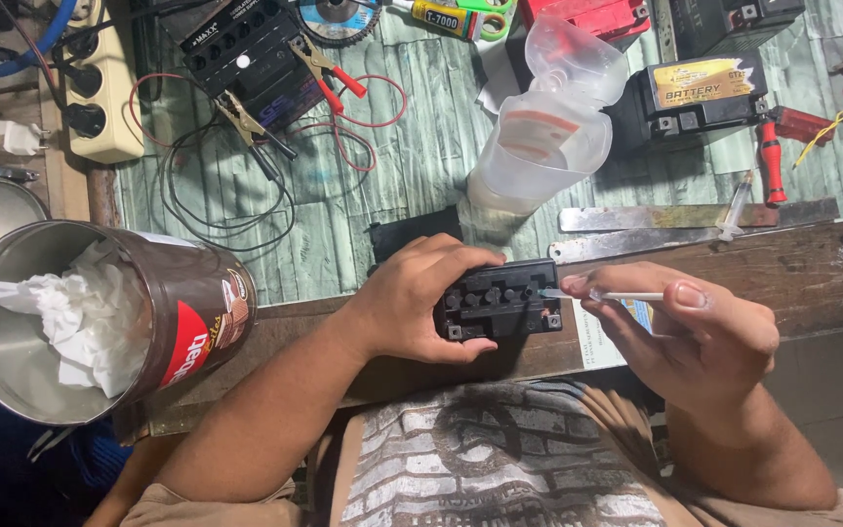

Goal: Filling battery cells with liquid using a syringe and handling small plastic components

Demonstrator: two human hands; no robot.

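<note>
Black small battery (pixel 500 301) sits at the wooden bench edge (pixel 812 273), left hand (pixel 420 298) wrapped round its left end. Right hand (pixel 697 337) pinches a clear syringe (pixel 605 295), tip at the battery's top. Metal tin (pixel 100 322) stands well left; plastic jug (pixel 548 137) behind.

1. The left hand (pixel 412 303) is covering the near-left part of the small black battery (pixel 501 301); its grip is wrapping round the case, so that side is staying out of sight.
2. The syringe (pixel 602 295) in the right hand (pixel 695 337) is showing only in part; its tip at the battery top is too small to make out.
3. At 9 o'clock, the metal tin (pixel 100 322) is running off the left edge.
4. At 12 o'clock, the red box (pixel 587 15) is being cut by the top edge.
5. The clear jug (pixel 543 137) is hiding the counter (pixel 392 166) behind it.
</note>
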